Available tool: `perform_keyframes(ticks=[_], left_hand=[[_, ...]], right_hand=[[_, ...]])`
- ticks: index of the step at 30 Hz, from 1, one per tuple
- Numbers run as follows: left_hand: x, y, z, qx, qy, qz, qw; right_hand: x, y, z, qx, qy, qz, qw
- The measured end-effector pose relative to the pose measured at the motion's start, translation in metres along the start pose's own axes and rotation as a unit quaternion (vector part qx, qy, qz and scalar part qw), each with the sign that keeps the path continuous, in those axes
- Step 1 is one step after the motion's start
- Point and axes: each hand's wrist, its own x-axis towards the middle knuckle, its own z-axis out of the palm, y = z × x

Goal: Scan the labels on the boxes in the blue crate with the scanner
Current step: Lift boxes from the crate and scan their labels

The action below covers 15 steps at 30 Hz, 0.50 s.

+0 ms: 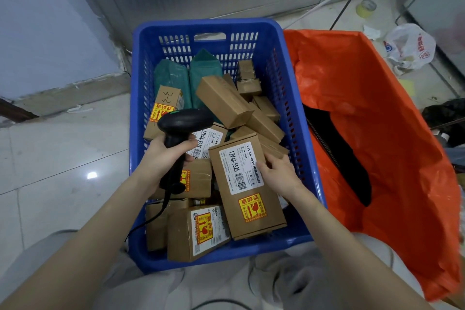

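Observation:
A blue slotted crate (289, 63) on the floor holds several brown cardboard boxes and two green mailer bags (186, 75). My left hand (166, 153) grips the handle of a black corded scanner (185, 122), whose head sits over the crate's left side. My right hand (276, 171) holds the right edge of a large brown box (241, 199) lying label-up in the crate, with a white barcode label (237, 168) and a yellow-red fragile sticker. Another labelled box (198, 231) lies at the near edge.
A bin lined with an orange plastic bag (377, 121) stands right beside the crate. Behind it lie a tape roll (366, 7), a white plastic bag (410, 45) and cables on the tiled floor. A wall runs along the back and left.

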Motion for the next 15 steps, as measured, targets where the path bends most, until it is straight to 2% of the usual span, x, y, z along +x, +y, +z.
perform_keyframes(ticks=[4, 9, 15], left_hand=[[-0.001, 0.006, 0.001, 0.012, 0.013, 0.010, 1.000], [0.008, 0.011, -0.006, 0.037, 0.032, 0.028, 0.998], [0.026, 0.021, -0.008, 0.039, 0.047, 0.050, 0.997]], right_hand=[[0.003, -0.005, -0.007, -0.015, 0.038, -0.022, 0.999], [0.015, -0.030, -0.025, 0.020, 0.105, -0.078, 0.991], [0.033, -0.069, -0.033, -0.008, 0.128, -0.158, 0.979]])
